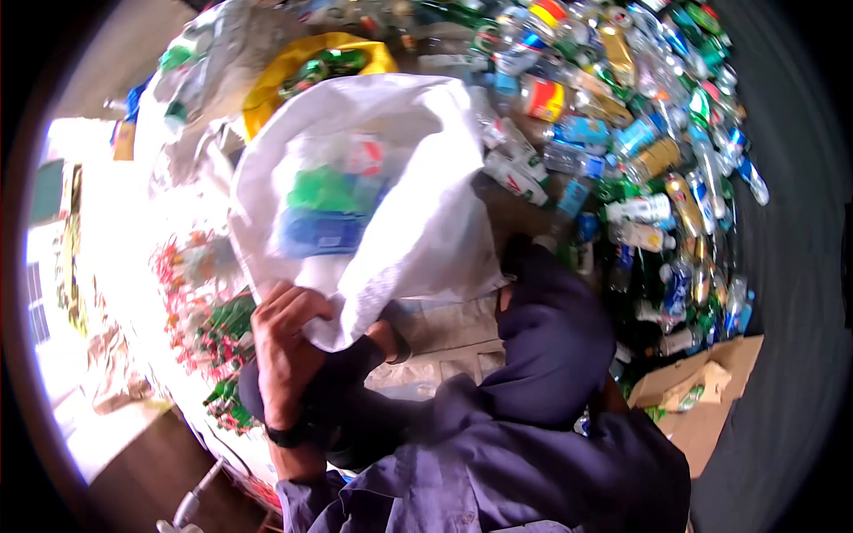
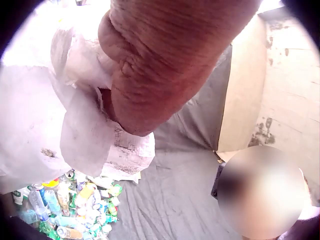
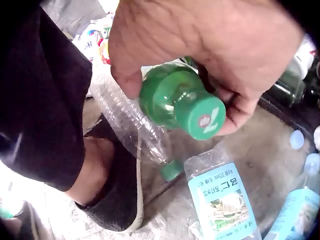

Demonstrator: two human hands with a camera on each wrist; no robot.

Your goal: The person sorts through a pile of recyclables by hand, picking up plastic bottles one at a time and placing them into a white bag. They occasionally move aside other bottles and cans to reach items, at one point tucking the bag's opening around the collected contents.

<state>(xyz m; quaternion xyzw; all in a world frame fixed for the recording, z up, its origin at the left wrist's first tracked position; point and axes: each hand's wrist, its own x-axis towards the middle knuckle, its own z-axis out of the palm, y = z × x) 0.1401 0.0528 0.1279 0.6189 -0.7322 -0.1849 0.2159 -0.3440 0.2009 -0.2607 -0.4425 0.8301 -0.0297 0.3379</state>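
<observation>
My left hand grips the near rim of a large white sack, which gapes between my knees. Inside the sack lie several plastic bottles, among them a green one and a blue one. In the right wrist view my right hand holds a green plastic bottle between thumb and fingers, its green cap toward the camera. Below it are a clear ribbed bottle with a green cap and a flat clear bottle with a light-blue label. In the head view, my leg hides the right hand.
A big heap of bottles and cans spreads along the right. Behind the sack is a yellow bag with green bottles. A cardboard piece lies at lower right. My shoe is close to the bottles on the ground.
</observation>
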